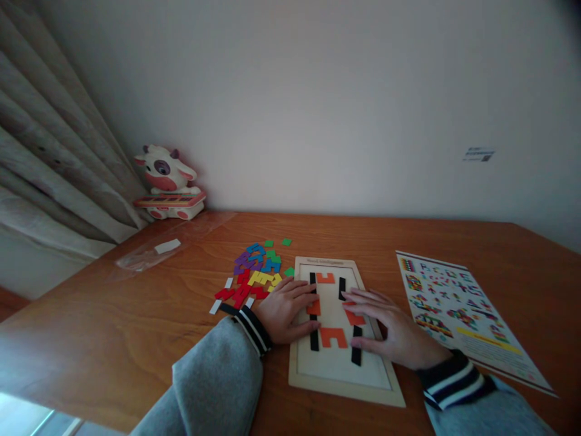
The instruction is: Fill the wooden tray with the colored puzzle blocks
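Note:
A pale wooden puzzle tray [338, 369] lies on the brown table in front of me. Inside it are black bars and orange pieces [333, 336]. My left hand [288, 309] lies flat at the tray's left edge, its fingers stretched over a black bar [314, 343] and touching an orange piece. My right hand [390, 330] lies flat over the tray's right side, its fingertips on another orange piece [354, 317] beside a black bar [356, 353]. Neither hand grips anything.
A heap of coloured puzzle pieces [254, 275] lies left of the tray. A printed pattern sheet [458, 312] lies to the right. A clear plastic bag [154, 251] and a toy cow [167, 181] are at the back left, by a curtain [49, 163].

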`<state>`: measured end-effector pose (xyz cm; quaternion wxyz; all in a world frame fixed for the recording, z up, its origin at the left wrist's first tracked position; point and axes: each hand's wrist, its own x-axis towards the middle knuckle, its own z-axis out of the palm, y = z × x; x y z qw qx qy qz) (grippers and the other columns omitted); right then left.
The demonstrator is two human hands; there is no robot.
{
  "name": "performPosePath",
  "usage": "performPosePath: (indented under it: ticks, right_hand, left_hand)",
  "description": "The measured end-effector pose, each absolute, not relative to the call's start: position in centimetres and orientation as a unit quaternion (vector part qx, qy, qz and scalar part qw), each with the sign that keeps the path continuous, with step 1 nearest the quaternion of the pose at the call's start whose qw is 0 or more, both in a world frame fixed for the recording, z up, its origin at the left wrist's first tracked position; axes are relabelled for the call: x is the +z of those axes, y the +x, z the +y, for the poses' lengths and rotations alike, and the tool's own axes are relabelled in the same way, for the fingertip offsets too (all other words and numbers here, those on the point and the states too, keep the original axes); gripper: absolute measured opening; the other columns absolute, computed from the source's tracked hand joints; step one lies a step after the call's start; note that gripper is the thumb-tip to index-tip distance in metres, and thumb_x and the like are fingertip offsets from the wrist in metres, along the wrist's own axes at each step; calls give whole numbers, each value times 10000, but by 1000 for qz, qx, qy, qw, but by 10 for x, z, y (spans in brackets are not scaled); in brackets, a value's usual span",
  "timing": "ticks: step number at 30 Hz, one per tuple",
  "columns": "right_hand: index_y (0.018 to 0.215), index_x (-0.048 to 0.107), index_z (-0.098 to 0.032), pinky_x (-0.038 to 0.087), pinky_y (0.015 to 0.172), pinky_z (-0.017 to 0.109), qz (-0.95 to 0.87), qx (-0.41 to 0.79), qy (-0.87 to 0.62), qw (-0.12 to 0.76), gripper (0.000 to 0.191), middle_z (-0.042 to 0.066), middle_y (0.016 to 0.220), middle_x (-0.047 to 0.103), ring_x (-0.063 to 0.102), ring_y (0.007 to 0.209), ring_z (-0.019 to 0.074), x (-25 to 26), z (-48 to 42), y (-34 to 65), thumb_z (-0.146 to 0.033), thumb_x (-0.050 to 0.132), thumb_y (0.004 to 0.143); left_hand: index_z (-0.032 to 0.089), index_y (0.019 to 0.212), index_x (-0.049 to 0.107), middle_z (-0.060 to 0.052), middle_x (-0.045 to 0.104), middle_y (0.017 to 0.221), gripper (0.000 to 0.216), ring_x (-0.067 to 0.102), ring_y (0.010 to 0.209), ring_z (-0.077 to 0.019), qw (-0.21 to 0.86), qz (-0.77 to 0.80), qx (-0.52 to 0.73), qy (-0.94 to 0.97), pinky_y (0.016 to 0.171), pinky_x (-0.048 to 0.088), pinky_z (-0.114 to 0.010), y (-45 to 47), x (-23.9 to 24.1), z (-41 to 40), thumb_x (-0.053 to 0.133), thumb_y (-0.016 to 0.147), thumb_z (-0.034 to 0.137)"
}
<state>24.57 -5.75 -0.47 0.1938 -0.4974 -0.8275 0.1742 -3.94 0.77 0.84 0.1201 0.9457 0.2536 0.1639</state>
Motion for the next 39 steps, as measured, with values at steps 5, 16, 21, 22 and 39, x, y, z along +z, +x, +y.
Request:
performPosePath:
  ticks: [5,16,21,22,39]
  right_hand:
    - [1302,584,-274,436,1043,487,-793,132,-529,273,454,87,1329,600,539,1232,275,-5,-53,238,-497,539,908]
    - [1230,640,-289,429,1014,514,-806,64,-526,263,346,51,1292,636,548,1200,264,-10,-42,236,-421,477,955]
    - [1256,623,-302,398,1032,521,-827,39,-503,249,344,44,1304,633,535,1232,254,-6,-25,227,-376,440,974]
    - [1254,625,-305,394,1034,519,-833,38,-496,241,344,40,1309,631,537,1232,250,-5,-21,224,-374,432,978]
    - [1182,664,-281,410,1005,459,-850,48,-464,245,289,34,1225,681,597,1123,222,6,-31,213,-325,479,965]
  left_hand:
    - [202,1306,529,-108,502,1424,524,467,1306,-291,119,249,166,947,1139,279,-507,-40,8,8,534,890,519]
    - [206,1377,473,-100,482,1443,579,436,1326,-310,117,247,149,950,1135,288,-512,-39,9,9,507,901,535]
    - [201,1376,476,-103,489,1437,577,440,1324,-306,119,245,152,950,1138,280,-511,-39,9,8,493,908,537]
    - [201,1374,478,-101,488,1439,572,440,1324,-305,119,245,153,950,1137,281,-510,-39,9,8,489,911,537]
    - [197,1294,559,-97,514,1410,466,464,1278,-294,106,237,175,950,1091,353,-481,-38,15,9,498,926,475]
